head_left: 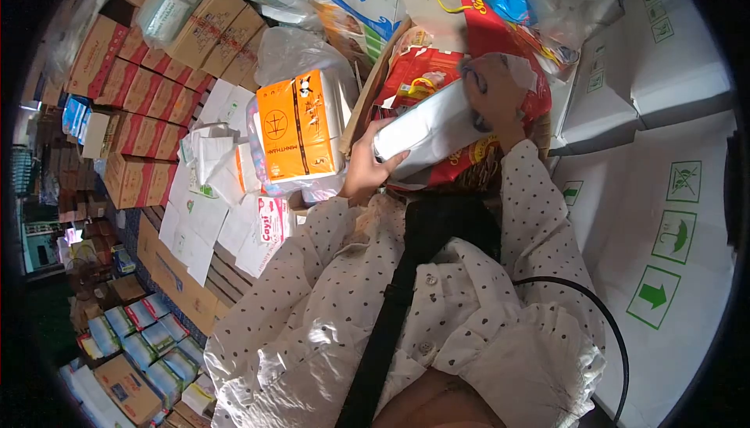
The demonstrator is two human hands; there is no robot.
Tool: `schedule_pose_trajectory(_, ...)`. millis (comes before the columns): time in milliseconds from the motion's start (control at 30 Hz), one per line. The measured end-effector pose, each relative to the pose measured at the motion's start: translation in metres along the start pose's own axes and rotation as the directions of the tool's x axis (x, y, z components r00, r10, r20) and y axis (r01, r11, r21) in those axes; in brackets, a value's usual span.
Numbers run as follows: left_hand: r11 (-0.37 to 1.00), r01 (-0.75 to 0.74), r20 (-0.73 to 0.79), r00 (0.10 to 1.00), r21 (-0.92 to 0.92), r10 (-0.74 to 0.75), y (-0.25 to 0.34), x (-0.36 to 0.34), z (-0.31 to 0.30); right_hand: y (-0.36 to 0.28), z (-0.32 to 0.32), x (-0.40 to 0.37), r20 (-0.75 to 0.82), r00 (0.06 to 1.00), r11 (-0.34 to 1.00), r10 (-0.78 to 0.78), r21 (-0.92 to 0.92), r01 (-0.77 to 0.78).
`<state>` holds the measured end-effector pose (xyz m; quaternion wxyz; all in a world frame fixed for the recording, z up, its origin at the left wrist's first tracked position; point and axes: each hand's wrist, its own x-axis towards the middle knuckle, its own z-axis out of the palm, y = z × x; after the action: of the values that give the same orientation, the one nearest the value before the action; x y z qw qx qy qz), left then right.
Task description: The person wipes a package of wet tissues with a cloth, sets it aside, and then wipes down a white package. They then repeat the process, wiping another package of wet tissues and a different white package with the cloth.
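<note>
A long white, shiny wrapped pack (pixel 430 135) is held at a slant above an open carton. My left hand (pixel 372 164) grips its left end, thumb on the near side. On the pack's right end, my right hand (pixel 500 100) is closed around a crumpled grey-blue cloth (pixel 472 84). The cloth touches the pack or lies very close to it; part of it is hidden by the fingers. Beneath them, the cardboard carton (pixel 361 107) holds red and yellow printed bags (pixel 426 68). Just left of my left hand stands an orange-fronted tissue pack (pixel 295 127).
White cartons with green symbols (pixel 664 272) stand close on my right. Brown and red cartons (pixel 152 92) are stacked at the far left. White sheets (pixel 195 229) cover a slatted surface, with a small pink-and-white box (pixel 273 221) near my left sleeve. A black cable (pixel 617 334) hangs at my right side.
</note>
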<state>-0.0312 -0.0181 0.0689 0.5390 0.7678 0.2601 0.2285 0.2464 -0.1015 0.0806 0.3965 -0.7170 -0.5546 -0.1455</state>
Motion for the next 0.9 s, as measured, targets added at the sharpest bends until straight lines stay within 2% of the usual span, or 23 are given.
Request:
schedule_pose_trajectory(67, 1.0, -0.011, -0.001, 1.0, -0.021, 0.011, -0.004, 0.002, 0.002, -0.016, 0.01, -0.007, 0.002, 1.0, 1.0, 0.017, 0.005, -0.017)
schedule_pose_trajectory(133, 0.999, -0.022, -0.003, 1.0, -0.042, 0.022, -0.005, 0.004, 0.004, -0.03, 0.027, -0.019, 0.002, 0.993, 0.99, -0.118, 0.081, 0.117)
schedule_pose_trajectory(167, 0.999, -0.029, -0.007, 1.0, -0.034, 0.029, -0.005, 0.006, 0.004, -0.045, 0.029, -0.018, 0.002, 0.993, 0.989, -0.12, 0.083, 0.119)
schedule_pose_trajectory(233, 0.999, -0.035, -0.014, 0.999, -0.025, 0.034, -0.002, 0.006, 0.002, -0.077, 0.026, -0.014, 0.129, 0.982, 0.984, -0.142, 0.128, 0.125)
schedule_pose_trajectory(300, 0.995, -0.081, -0.02, 0.996, 0.063, 0.082, 0.005, 0.005, -0.003, -0.092, 0.03, -0.015, 0.119, 0.974, 0.97, -0.191, 0.176, 0.169)
schedule_pose_trajectory(333, 0.995, -0.079, -0.024, 0.996, 0.063, 0.081, 0.004, 0.003, -0.004, -0.097, 0.03, -0.017, 0.106, 0.966, 0.953, -0.235, 0.221, 0.207)
schedule_pose_trajectory(400, 0.994, -0.084, 0.002, 0.996, 0.074, 0.084, 0.001, 0.0, -0.007, -0.097, 0.029, -0.021, 0.135, 0.966, 0.959, -0.222, 0.212, 0.19)
schedule_pose_trajectory(467, 0.996, -0.072, 0.033, 0.997, 0.055, 0.071, 0.001, -0.003, -0.01, -0.084, 0.027, -0.022, 0.177, 0.939, 0.947, -0.296, 0.182, 0.265)
schedule_pose_trajectory(567, 0.996, -0.07, 0.059, 0.996, 0.048, 0.067, 0.004, -0.01, -0.011, -0.05, 0.015, -0.022, 0.087, 0.962, 0.944, -0.259, 0.233, 0.233)
schedule_pose_trajectory(667, 0.994, -0.092, 0.047, 0.995, 0.062, 0.089, 0.002, -0.014, -0.009, -0.022, -0.002, -0.018, 0.071, 0.979, 0.972, -0.194, 0.151, 0.181)
schedule_pose_trajectory(733, 0.992, -0.107, 0.047, 0.993, 0.064, 0.104, 0.001, -0.018, -0.009, -0.006, -0.008, -0.018, 0.07, 0.993, 0.995, -0.1, 0.016, 0.099)
schedule_pose_trajectory(833, 0.991, -0.119, 0.068, 0.991, 0.066, 0.114, 0.0, -0.017, -0.011, -0.005, -0.025, -0.011, 0.007, 0.995, 0.995, -0.095, 0.025, 0.094)
schedule_pose_trajectory(900, 0.979, -0.181, 0.058, 0.983, 0.09, 0.177, 0.001, -0.011, -0.009, 0.003, -0.018, -0.01, -0.018, 0.998, 0.998, -0.055, 0.015, 0.055)
